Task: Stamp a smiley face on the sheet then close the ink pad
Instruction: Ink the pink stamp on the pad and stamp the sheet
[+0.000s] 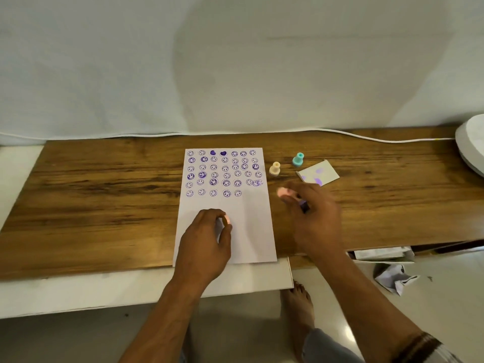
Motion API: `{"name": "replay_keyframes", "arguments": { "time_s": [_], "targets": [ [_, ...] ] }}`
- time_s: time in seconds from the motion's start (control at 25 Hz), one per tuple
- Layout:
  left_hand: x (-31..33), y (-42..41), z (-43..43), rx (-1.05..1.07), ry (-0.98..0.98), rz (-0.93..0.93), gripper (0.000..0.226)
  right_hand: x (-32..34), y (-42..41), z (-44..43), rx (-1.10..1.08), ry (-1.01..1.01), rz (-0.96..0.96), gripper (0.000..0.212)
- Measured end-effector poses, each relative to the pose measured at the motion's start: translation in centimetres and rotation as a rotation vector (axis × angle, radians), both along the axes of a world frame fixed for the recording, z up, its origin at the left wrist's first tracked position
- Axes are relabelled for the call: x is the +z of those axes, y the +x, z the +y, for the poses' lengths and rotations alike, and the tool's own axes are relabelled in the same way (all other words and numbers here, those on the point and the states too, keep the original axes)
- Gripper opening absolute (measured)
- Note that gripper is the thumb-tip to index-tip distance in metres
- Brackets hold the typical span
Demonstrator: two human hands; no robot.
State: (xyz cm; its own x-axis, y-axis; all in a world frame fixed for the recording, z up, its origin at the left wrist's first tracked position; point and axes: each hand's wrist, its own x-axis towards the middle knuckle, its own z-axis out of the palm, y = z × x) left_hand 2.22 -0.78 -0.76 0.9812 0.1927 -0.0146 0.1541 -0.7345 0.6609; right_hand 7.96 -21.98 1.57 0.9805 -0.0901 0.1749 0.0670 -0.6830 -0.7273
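Observation:
The white sheet (pixel 251 231) lies on the wooden board, its upper half covered with rows of purple smiley prints; the lower half is blank. My left hand (pixel 207 239) rests on the blank part, fingers curled around a small pink piece (pixel 227 219). My right hand (pixel 311 216) hovers just right of the sheet, blurred, gripping a pink stamp (pixel 284 192) whose purple-inked end (pixel 304 206) shows between the fingers. Behind it lies a flat white square with purple smears (pixel 318 175), apparently the ink pad; whether it is open I cannot tell.
A beige stamp (pixel 274 169) and a teal stamp (pixel 298 159) stand upright right of the sheet. A white cable (pixel 366 137) runs along the board's back edge, and a white round object (pixel 471 150) sits at far right. Crumpled paper (pixel 392 279) lies on the floor.

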Motion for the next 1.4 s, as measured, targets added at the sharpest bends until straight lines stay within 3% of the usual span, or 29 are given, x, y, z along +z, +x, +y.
{"name": "replay_keyframes", "arguments": {
  "time_s": [0.08, 0.32, 0.8, 1.16, 1.4],
  "targets": [
    [0.1, 0.0, -0.1, 0.004, 0.002, 0.015, 0.027, 0.7, 1.5, 3.2, 0.055, 0.081, 0.043, 0.027],
    [-0.1, 0.1, -0.2, 0.011, 0.002, 0.021, 0.027, -0.6, 3.9, 6.3, 0.218, -0.261, 0.098, 0.035],
    [-0.2, 0.1, -0.1, 0.026, -0.011, 0.028, 0.028, -2.1, 4.3, 6.7, 0.242, -0.480, 0.085, 0.040],
    [-0.2, 0.0, -0.4, 0.029, -0.005, 0.023, 0.029, -3.1, 3.9, 7.4, 0.158, -0.414, 0.061, 0.041],
    [-0.4, 0.1, -0.3, 0.017, 0.002, 0.010, 0.030, -3.2, 5.0, 6.3, 0.287, -0.503, 0.059, 0.043]
  ]
}}
